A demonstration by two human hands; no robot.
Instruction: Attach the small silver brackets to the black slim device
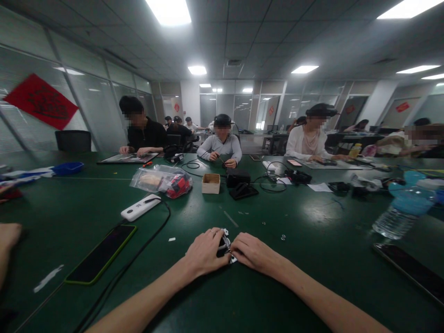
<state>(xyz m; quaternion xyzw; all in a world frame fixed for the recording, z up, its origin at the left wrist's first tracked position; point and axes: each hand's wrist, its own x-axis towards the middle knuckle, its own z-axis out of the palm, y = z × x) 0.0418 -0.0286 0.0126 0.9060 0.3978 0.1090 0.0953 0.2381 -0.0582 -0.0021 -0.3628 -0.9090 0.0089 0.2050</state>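
My left hand [204, 252] and my right hand [255, 253] meet at the near middle of a dark green table [312, 259]. Between their fingertips sits a small black and silver part [225, 244], too small to name. Both hands have their fingers curled and pinched on it. It rests on or just above the table top. A few tiny pale bits [282, 237] lie on the table close to my right hand.
A phone in a green case [102, 254] and a white power bank [140, 207] with a black cable lie at the left. A clear bag [163, 180], small wooden box [211, 183], water bottle [398, 212] and another phone [411, 270] stand around. Several people sit across the table.
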